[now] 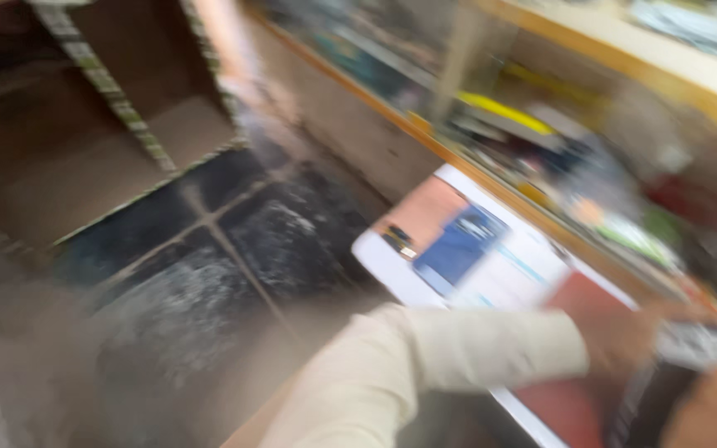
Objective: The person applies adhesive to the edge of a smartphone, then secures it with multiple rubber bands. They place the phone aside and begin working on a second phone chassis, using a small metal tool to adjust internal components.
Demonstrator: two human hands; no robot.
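The whole view is heavily motion-blurred. My left arm, in a cream sleeve, reaches across to the right, and my left hand [624, 338] rests at a dark object with a grey patterned top [695, 344]. My right hand [711, 411] shows only partly in the bottom right corner, beside the same dark object [649, 406]. The blur hides how the fingers of either hand sit. Under my forearm lies a flat white-edged printed board [458, 249] with orange, blue, white and red panels.
A wood-framed glass display counter [491, 187] filled with several small colourful goods runs diagonally along the right. An open brown cardboard box [126, 141] stands at the upper left. Below is a dark tiled floor [234, 257].
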